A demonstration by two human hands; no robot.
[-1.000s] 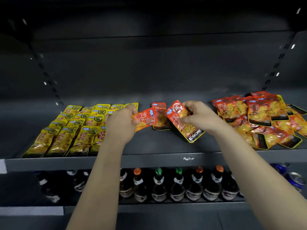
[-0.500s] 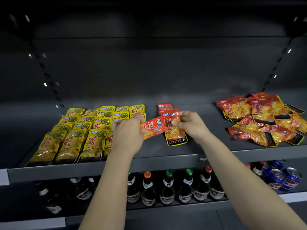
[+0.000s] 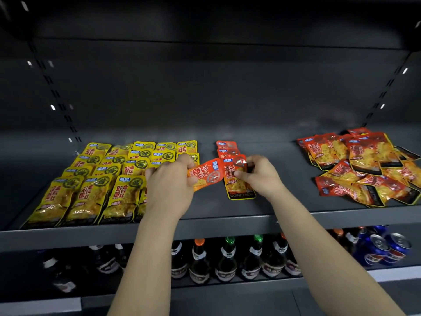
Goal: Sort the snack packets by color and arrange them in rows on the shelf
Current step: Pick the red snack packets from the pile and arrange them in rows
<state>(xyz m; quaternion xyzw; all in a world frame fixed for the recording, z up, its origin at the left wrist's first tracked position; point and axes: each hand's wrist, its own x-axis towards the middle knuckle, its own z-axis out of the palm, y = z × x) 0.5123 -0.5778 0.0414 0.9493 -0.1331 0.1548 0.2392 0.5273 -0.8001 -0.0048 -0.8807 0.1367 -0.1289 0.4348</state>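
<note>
- The left hand has its thumb and fingers curled round one end of a held red packet, which is turned sideways and lifted just off the board. The right hand pinches the upper edge of the front red packet, which seems to lie flat with its printed foot towards the viewer.
- Nearest and lowest, glass bottles stand in a line under the shelf, with cans to their right. A packet that slips over the lip would drop among them.
- The two gripped packets overlap at their edges. Both are glossy, so laying one down while the other is being adjusted could drag it out of line.
- The yellow packets lie on the left in tidy overlapping rows, and the left wrist hangs right above their nearest column. A careless pull back could brush that column askew.
- Behind the front packet the red row runs back a few packets deep, each overlapping the next. Judging by that, the step in hand is extending this row forward. Pushing too hard on the front one could shunt the whole row backward.
- The loose red heap lies unsorted, well apart on the right, so much of the red sorting is left. Its front packets lie near the shelf lip and could slide off when one is pulled out.
</note>
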